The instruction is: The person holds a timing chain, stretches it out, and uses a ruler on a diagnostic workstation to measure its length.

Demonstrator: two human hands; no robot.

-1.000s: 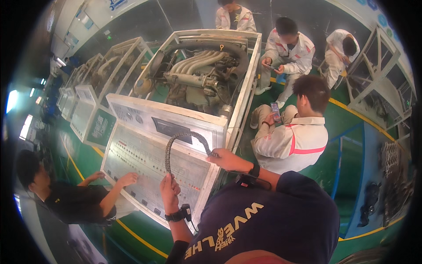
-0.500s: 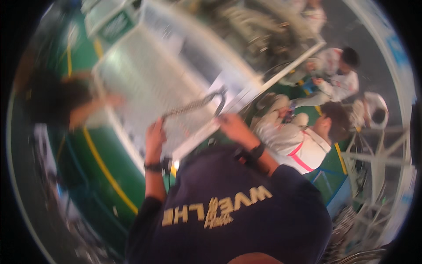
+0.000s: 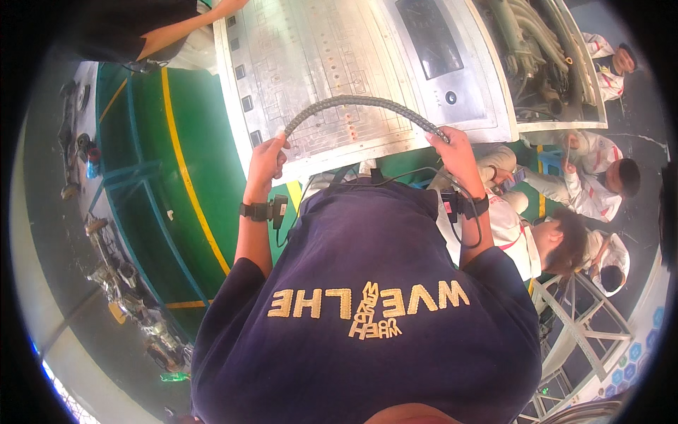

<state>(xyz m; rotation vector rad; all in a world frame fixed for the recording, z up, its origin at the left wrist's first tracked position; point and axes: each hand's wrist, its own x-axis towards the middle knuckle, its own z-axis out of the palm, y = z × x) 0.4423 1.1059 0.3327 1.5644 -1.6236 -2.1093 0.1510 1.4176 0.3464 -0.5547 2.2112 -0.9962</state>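
A dark, ribbed flexible strip (image 3: 353, 100), chain-like or braided, bows forward in one arch between my hands. My left hand (image 3: 268, 157) is closed on its left end, with thumb and fingers pinched together. Its right end is in the closed fingers of my right hand (image 3: 453, 146). Behind the arch, and partly crossed by it, lies a pale metal panel (image 3: 304, 71) with printed lines and small sockets. Whether the strip touches this panel I cannot tell. Each wrist wears a black strap with a small box, and a thin black cable (image 3: 472, 244) loops by my right forearm.
An engine assembly (image 3: 526, 42) sits in a white frame at far right. Several people in white, one of them a seated person (image 3: 522, 233), are close on my right. Another person's arm (image 3: 191, 30) reaches the panel at far left. Yellow lines (image 3: 187, 169) mark the green floor.
The view has swung and sharpened. My hands have moved apart, and the strip, folded into a bend near my right hand before, now spreads in a wide arch. The other person's arm appears farther away.
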